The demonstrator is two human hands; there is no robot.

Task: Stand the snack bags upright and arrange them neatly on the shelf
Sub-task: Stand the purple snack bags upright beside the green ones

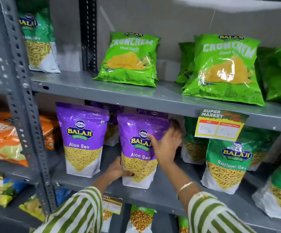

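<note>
Left hand (118, 169) fingers grip purple bag (137, 148) low edge; right hand (166, 145) spread open beside it

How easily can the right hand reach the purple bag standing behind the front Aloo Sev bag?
Probably yes. The right hand is already beside the front Aloo Sev bag, and the gap on that side looks open towards the rear purple bag. The shelf above leaves little room.

Left hand (118, 169) low, fingers curled in a grip. Right hand (166, 145) higher, fingers spread flat, wrist extended.
</note>
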